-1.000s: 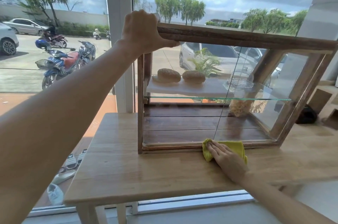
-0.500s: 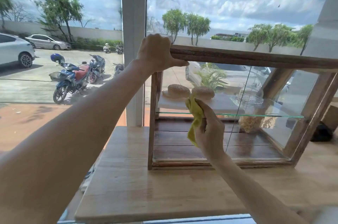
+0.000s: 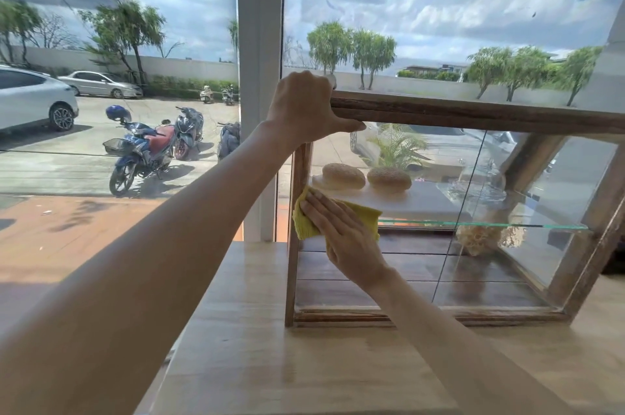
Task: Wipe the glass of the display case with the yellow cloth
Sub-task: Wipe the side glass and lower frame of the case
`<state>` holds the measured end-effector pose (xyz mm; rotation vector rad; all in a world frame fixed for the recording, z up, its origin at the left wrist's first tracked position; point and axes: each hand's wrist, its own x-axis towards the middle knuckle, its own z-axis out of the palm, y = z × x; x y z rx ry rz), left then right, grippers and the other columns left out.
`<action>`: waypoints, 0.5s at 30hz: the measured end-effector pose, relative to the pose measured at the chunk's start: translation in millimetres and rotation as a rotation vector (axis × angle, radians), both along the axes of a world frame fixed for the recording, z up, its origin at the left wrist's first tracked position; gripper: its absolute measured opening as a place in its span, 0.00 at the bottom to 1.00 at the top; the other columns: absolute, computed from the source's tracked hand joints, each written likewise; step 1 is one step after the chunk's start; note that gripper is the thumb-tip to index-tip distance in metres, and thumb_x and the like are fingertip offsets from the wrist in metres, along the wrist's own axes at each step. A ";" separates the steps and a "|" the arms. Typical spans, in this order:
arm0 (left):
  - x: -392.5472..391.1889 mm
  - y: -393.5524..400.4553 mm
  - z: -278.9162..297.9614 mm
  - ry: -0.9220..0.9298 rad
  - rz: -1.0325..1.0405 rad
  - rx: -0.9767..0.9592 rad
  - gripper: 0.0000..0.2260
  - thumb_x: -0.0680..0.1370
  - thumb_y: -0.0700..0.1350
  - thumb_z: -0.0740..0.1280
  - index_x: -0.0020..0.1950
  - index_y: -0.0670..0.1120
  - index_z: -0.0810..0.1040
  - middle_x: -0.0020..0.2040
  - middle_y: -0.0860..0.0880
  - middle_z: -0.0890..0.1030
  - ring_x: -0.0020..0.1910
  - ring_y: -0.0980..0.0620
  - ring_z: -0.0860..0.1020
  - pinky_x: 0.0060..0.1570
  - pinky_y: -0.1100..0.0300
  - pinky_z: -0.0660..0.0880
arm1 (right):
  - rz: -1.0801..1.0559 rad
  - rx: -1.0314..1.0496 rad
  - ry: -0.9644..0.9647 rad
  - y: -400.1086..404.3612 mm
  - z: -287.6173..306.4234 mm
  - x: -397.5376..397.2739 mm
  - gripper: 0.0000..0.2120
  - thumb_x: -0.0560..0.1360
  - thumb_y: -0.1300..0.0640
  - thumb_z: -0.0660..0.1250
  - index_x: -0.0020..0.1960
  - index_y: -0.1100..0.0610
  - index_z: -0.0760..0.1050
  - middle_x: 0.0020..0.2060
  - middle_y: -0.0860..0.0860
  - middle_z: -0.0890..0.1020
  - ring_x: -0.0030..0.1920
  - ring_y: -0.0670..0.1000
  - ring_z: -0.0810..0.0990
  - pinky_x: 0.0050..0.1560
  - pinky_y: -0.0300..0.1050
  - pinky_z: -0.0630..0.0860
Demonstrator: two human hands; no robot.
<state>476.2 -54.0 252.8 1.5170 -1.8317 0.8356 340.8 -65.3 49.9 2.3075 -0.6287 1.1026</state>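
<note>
Glass (image 3: pixel 399 265): yellow cloth (image 3: pixel 306 225) under right hand (image 3: pixel 348 238)

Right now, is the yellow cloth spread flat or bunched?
Mostly spread: the yellow cloth lies flat under the right hand on the display case glass, its left edge slightly crumpled.

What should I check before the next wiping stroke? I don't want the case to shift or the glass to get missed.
1. Left hand grips the top rail of the display case: ok.
2. Right hand presses the yellow cloth flat on the front glass: ok.
3. Case sits fully on the wooden table: ok.
4. Cloth starts near the left frame post: ok.
5. Glass free of smears: cannot tell.
</note>
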 end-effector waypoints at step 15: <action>-1.0 8.4 -2.4 0.051 -0.095 0.086 0.37 0.63 0.72 0.66 0.55 0.42 0.77 0.45 0.45 0.82 0.43 0.50 0.76 0.48 0.57 0.72 | 0.019 0.205 0.259 37.3 -93.5 -31.3 0.28 0.66 0.68 0.74 0.64 0.57 0.75 0.60 0.51 0.80 0.60 0.51 0.78 0.59 0.44 0.77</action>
